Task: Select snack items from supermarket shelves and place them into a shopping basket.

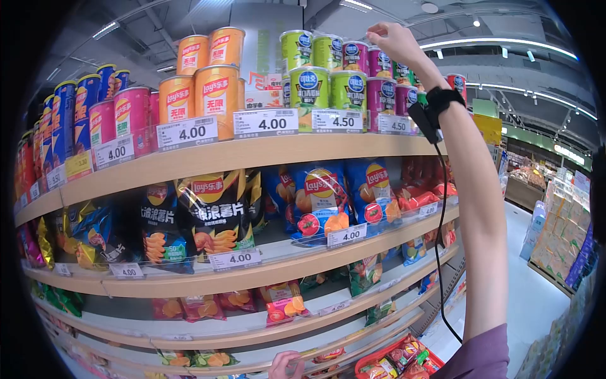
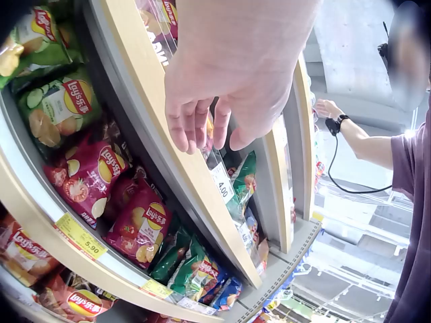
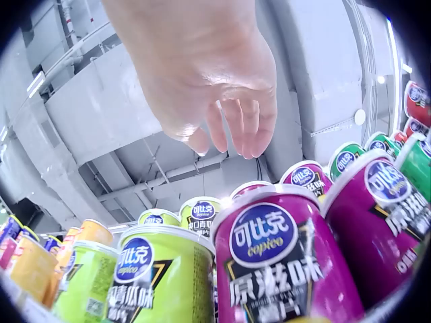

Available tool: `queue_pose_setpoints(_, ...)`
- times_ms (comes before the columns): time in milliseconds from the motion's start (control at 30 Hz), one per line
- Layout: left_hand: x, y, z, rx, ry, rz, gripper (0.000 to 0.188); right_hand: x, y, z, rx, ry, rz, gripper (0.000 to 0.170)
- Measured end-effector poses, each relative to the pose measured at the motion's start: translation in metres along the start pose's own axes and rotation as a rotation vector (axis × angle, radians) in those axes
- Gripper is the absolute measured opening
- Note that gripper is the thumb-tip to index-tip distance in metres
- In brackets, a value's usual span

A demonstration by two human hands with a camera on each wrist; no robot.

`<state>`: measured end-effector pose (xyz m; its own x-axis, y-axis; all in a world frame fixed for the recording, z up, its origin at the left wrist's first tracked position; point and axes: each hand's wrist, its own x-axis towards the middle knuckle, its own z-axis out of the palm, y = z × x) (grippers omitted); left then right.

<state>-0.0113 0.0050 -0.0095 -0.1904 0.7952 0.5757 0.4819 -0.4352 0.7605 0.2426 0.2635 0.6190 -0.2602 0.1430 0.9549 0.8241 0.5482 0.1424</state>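
Note:
My right hand (image 1: pixel 396 45) is raised over the top shelf, above the upper row of purple potato chip canisters (image 1: pixel 380 65). Its fingers hang loosely bent and hold nothing; in the right wrist view, a gap shows between the hand (image 3: pixel 215 81) and the purple canister (image 3: pixel 330 276) below. Light green canisters (image 1: pixel 310 91) stand stacked to the left of the purple ones. Low at the bottom of the head view is my left hand (image 1: pixel 286 366), beside the lower shelves. The left wrist view shows this hand (image 2: pixel 236 81) empty, fingers relaxed, in front of a shelf edge.
Orange canisters (image 1: pixel 216 95) and pink canisters (image 1: pixel 131 114) fill the top shelf further left. Bags of chips (image 1: pixel 319 196) line the shelves below, behind price tags (image 1: pixel 346 235). A red basket (image 1: pixel 362 365) with packets stands at bottom right, and an aisle (image 1: pixel 524 265) runs along the right.

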Motion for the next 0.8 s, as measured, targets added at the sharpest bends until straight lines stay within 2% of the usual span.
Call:
queue_pose_setpoints(67, -0.001, -0.005, -0.002, 0.01, 0.023, 0.015, 0.02, 0.018, 0.002, 0.012, -0.099, 0.008, -0.038, 0.033)
queue_pose_setpoints(167, 0.0, -0.005, -0.005, 0.006, 0.028, -0.01, 0.02, 0.028, -0.006, 0.024, -0.279, -0.06, -0.026, 0.033)
queue_pose_setpoints(267, 0.002, -0.01, -0.008, 0.047, 0.035, 0.039, 0.019, 0.025, -0.016, 0.031, -0.286, -0.113, 0.013, 0.033)
queue_pose_setpoints(500, -0.006, -0.03, -0.005, -0.034, -0.004, -0.097, 0.021, 0.035, 0.008, 0.054, -0.208, -0.116, 0.014, 0.023)
queue_pose_setpoints(567, -0.005, -0.029, -0.004, -0.043, -0.01, -0.071, 0.022, 0.036, 0.001, 0.049, -0.255, -0.13, 0.07, 0.022)
queue_pose_setpoints(800, -0.001, -0.04, 0.006, -0.042, -0.06, -0.023, 0.027, 0.037, 0.008, 0.044, -0.201, -0.087, 0.061, 0.018)
